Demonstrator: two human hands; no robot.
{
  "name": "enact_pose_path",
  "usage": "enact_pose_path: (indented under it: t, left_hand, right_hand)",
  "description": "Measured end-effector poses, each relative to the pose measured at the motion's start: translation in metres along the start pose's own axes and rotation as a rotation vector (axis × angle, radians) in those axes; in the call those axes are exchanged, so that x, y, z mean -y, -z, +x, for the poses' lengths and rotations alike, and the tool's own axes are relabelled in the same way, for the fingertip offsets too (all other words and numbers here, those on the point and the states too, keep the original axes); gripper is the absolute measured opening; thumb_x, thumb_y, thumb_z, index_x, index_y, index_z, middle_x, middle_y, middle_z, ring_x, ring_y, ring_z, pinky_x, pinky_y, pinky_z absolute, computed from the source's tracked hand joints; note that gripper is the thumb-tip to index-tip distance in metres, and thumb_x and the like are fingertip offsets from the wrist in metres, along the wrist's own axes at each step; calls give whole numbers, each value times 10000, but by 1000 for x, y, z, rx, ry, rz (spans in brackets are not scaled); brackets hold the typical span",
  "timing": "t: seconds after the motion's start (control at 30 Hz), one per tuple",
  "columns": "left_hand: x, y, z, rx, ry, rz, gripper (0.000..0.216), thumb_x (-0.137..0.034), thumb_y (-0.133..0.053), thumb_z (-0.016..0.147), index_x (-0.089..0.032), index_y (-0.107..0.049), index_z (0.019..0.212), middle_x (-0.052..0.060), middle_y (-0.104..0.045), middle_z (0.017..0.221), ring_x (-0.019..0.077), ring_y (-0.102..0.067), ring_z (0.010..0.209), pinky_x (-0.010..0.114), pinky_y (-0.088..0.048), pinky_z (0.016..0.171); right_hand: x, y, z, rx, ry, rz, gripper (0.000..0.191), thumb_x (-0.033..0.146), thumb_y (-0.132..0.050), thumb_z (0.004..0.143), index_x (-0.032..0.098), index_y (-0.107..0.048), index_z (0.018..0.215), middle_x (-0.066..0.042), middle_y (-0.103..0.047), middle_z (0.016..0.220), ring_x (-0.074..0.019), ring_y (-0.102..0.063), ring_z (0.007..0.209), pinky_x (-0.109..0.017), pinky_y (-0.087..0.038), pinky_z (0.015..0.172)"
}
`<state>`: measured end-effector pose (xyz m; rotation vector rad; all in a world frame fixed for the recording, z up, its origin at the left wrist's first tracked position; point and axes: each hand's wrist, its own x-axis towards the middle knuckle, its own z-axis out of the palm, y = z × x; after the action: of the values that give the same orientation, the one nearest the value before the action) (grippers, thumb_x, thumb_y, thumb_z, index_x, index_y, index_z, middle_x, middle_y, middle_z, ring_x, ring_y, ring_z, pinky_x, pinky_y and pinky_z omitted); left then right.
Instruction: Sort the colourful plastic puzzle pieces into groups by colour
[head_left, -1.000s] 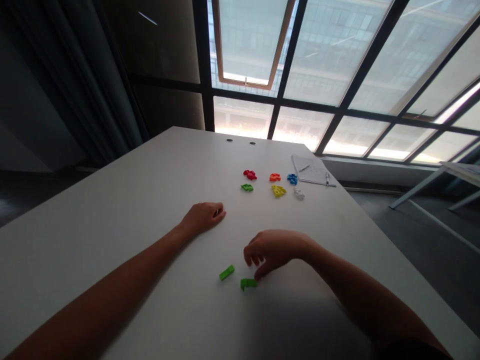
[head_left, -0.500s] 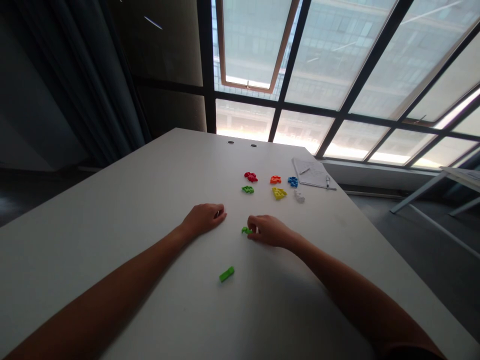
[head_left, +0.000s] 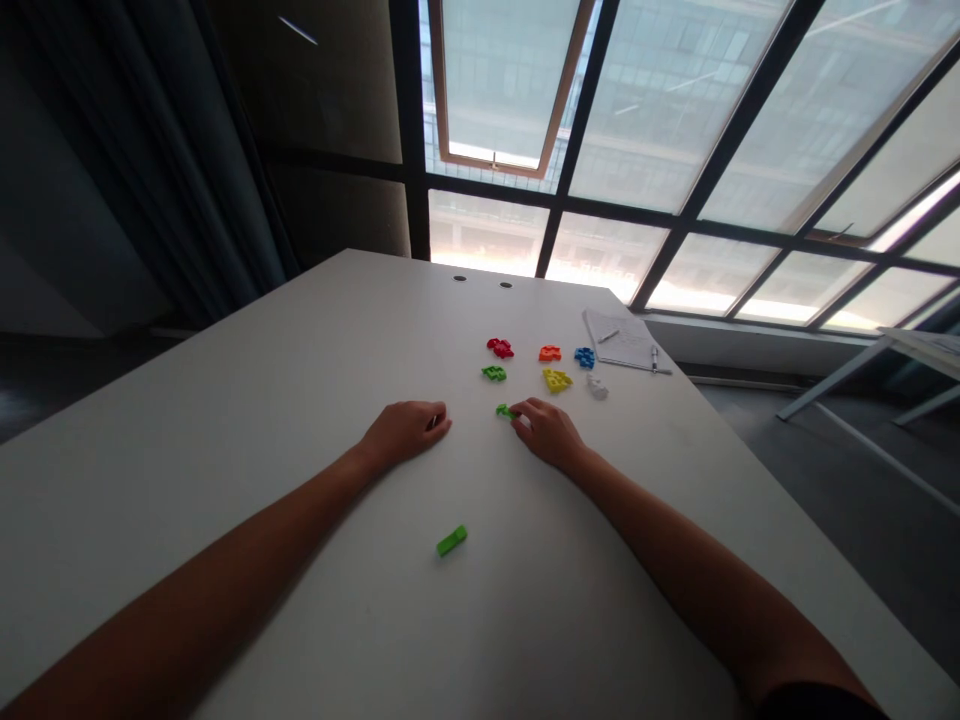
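Between the fingertips of my right hand (head_left: pixel 551 430) is a small green plastic piece (head_left: pixel 504 411); part of it is hidden by the fingers. My left hand (head_left: pixel 407 430) rests on the white table (head_left: pixel 315 590) with its fingers curled together, and whatever they might hold is hidden. Nearer to me lies a green block (head_left: pixel 451 541), apart from both hands. Just beyond my right hand are a green piece (head_left: pixel 494 373), a yellow piece (head_left: pixel 557 381) and a white piece (head_left: pixel 597 387).
Farther back sit red (head_left: pixel 500 348), orange (head_left: pixel 550 353) and blue (head_left: pixel 584 357) pieces. Sheets of paper (head_left: pixel 634 342) with pens lie by the table's right edge. Windows stand behind the table, and another table (head_left: pixel 919 343) is at the far right.
My right hand has moved away from me, toward the coloured pieces, carrying the small green piece. My left hand and the near green block have stayed in place.
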<state>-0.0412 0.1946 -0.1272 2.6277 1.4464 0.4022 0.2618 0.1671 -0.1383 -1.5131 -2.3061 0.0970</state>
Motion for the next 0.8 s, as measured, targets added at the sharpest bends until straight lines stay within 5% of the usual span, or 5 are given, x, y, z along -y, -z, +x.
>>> enact_pose_path:
  t: [0.33, 0.8]
  left_hand:
    - [-2, 0, 1, -3, 23, 22, 318, -477, -461, 971, -248, -615, 814, 13, -695, 762, 194, -600, 670, 294, -301, 594]
    - [-1, 0, 2, -1, 27, 53, 322, -483, -446, 975, -252, -623, 836, 18, -704, 772, 194, -607, 670, 298, -294, 591]
  right_hand:
    - [11, -1, 14, 64, 4, -145, 462, 408, -521, 1034, 284, -545, 1478, -100, -631, 1300, -244, -604, 1147, -331, -495, 926]
    - [32, -16, 63, 72, -116, -247, 424, 298, -389, 1028, 253, -593, 1397, -123, -625, 1356, -258, -682, 1074, -375, -537, 908]
